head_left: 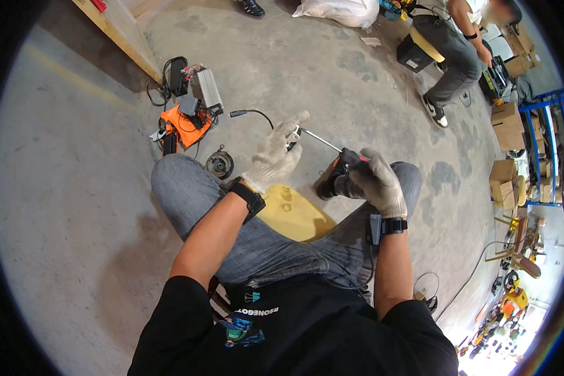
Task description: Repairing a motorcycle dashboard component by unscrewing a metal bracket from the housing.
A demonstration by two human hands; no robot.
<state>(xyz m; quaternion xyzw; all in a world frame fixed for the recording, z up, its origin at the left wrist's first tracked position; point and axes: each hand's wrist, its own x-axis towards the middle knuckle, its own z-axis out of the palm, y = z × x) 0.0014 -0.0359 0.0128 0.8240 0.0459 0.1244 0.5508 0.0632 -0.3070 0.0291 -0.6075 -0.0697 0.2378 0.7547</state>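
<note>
My left hand (276, 152), in a pale work glove, is closed around a small dark part (292, 139), mostly hidden by the fingers. A black cable (257, 112) runs out from that hand and ends in a plug on the left. My right hand (382, 180), gloved too, grips a screwdriver (323, 141) by its black and red handle. Its long metal shaft points left, and the tip meets the small part at my left fingers. Both hands are held above my knees.
Between my legs is a yellow surface (297, 216) with small rings on it. A round metal part (219, 163), an orange bag (185, 125) and a silver box (210, 91) with wires lie at the left. Another person (460, 69) sits at the far right near a blue shelf (548, 144).
</note>
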